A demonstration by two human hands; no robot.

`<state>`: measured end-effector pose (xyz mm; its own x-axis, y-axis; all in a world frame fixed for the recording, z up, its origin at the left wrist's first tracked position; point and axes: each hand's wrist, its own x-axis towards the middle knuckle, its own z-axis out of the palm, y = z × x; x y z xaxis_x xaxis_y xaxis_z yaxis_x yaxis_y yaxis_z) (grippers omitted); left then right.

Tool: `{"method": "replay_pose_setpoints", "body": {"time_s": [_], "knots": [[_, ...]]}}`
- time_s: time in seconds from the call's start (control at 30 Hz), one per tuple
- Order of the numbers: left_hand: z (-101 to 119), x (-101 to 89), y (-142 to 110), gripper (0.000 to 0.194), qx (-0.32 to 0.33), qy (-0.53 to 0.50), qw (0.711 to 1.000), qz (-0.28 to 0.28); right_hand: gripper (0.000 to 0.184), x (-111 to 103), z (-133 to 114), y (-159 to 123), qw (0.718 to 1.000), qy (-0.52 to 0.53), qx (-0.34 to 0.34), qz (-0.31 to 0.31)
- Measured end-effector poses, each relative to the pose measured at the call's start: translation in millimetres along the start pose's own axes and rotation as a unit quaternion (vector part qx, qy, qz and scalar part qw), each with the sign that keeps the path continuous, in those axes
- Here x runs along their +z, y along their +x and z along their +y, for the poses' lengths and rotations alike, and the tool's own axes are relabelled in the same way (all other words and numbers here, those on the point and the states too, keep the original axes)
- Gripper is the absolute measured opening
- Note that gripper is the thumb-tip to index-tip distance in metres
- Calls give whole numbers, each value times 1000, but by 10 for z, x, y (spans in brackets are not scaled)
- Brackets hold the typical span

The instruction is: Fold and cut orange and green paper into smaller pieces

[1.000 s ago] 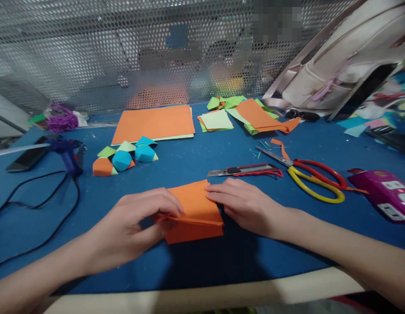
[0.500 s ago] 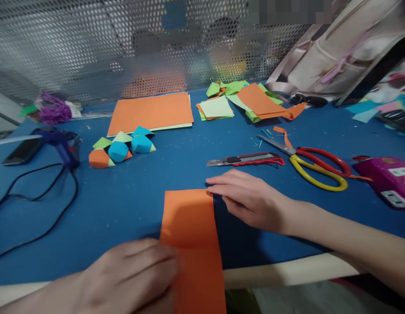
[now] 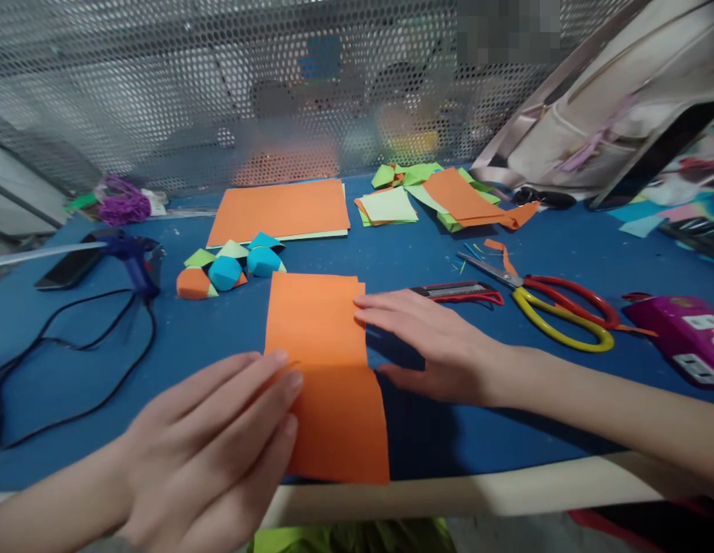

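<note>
A long sheet of orange paper [image 3: 327, 422] with a crease across its middle lies near the table's front edge. Its upper part shows a second layer slightly offset at the right corner. My left hand [image 3: 212, 453] grips the paper's left side near the crease, fingers together, the thumb hidden from view. My right hand [image 3: 437, 346] is open, its fingertips resting on the upper right edge of the sheet. Just behind those fingers is a red utility knife [image 3: 463, 293], its blade end covered by the hand.
Scissors [image 3: 564, 311] and a purple power strip [image 3: 679, 330] lie right. A glue gun [image 3: 131, 261] with a black cord is left. Folded paper pieces [image 3: 225, 273], an orange paper stack [image 3: 281, 211] and paper scraps [image 3: 460, 198] lie behind. A perforated metal panel [image 3: 218, 100] bounds the table.
The orange paper has moved away from me, up the table, and its near end now shows. My left hand has moved forward with it; my right hand has shifted slightly forward along the edge.
</note>
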<state>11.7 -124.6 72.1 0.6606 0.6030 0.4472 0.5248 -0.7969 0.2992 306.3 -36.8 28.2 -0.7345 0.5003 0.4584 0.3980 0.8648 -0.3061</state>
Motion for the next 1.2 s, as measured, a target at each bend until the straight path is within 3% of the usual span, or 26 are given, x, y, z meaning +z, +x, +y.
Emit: {"method": "replay_pose_setpoints", "body": {"time_s": [0.07, 0.17, 0.3, 0.37, 0.47, 0.53, 0.7, 0.83, 0.93, 1.0, 1.1, 1.2], "knots": [[-14, 172, -22, 58, 52, 71, 996, 13, 48, 75, -10, -15, 1000, -18, -8, -2], [-111, 344, -20, 44, 98, 110, 989, -24, 39, 169, -63, -30, 998, -44, 9, -33], [-234, 364, 1, 35, 173, 99, 979, -42, 29, 197, -177, -28, 994, -30, 33, -96], [-226, 347, -5, 35, 176, 86, 980, -46, 22, 207, -218, -39, 993, -19, 39, -113], [-157, 343, -35, 40, 107, 67, 991, -40, 12, 256, -233, -78, 993, -14, 46, -104], [-139, 343, -51, 44, 77, 48, 995, -37, 15, 295, -226, -105, 995, -3, 48, -82], [-263, 305, -10, 46, 36, -24, 999, -20, 16, 316, -233, -113, 996, 41, 67, -37], [-303, 278, 69, 44, -144, -104, 984, -11, 15, 304, -264, -92, 994, 60, 84, -25], [-295, 276, 120, 41, -283, -185, 941, -26, 15, 320, -273, -97, 993, 62, 98, -22], [-297, 280, 159, 36, -338, -206, 917, -57, 16, 333, -276, -108, 992, 57, 107, -22], [-302, 287, 224, 19, -348, -179, 913, -116, 16, 339, -285, -118, 992, 53, 114, -25], [-296, 308, 258, 21, -320, -167, 924, -130, 10, 334, -310, -120, 989, 59, 135, -17]]}}
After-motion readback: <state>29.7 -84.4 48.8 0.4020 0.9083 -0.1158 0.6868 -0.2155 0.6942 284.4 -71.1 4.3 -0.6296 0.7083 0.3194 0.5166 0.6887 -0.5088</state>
